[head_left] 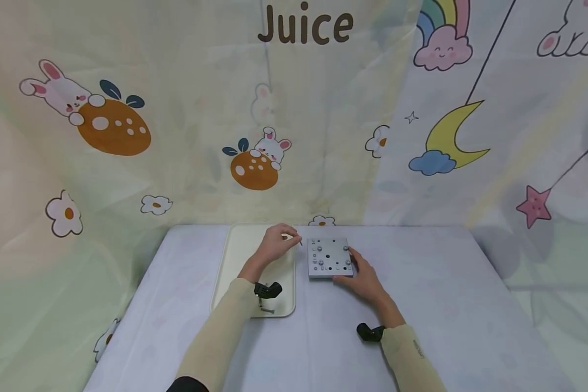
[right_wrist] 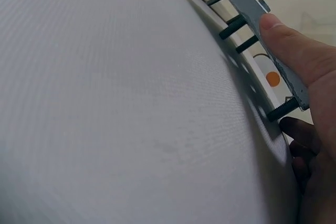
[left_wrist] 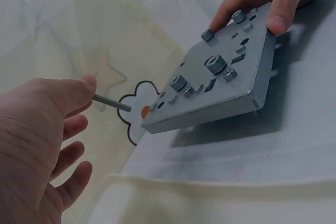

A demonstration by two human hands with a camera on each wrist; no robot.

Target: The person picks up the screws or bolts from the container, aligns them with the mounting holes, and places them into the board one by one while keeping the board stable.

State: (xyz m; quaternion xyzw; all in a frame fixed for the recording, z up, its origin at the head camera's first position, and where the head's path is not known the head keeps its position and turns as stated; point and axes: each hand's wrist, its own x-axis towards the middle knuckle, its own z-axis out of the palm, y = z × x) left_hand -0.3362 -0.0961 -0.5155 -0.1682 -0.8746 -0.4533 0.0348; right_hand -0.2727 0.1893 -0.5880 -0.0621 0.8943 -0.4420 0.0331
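My right hand (head_left: 366,279) grips the right side of a grey metal plate (head_left: 334,262), drilled with several holes and slots. Several socket head bolts (left_wrist: 216,65) stand in the plate with their heads up. In the right wrist view their threaded shanks (right_wrist: 232,27) stick out underneath, and the plate's body is raised off the cloth. Left of the plate, my left hand (head_left: 276,243) pinches a thin grey metal rod (left_wrist: 112,102) between thumb and forefinger. The rod points at the plate's near corner without touching it. The hand hides its other end.
A cream tray (head_left: 286,302) lies under my left forearm, with loose bolts (head_left: 267,310) near its front edge, partly hidden by the wrist camera. White cloth (head_left: 421,283) covers the table. A printed curtain (head_left: 191,109) hangs behind the table's back edge.
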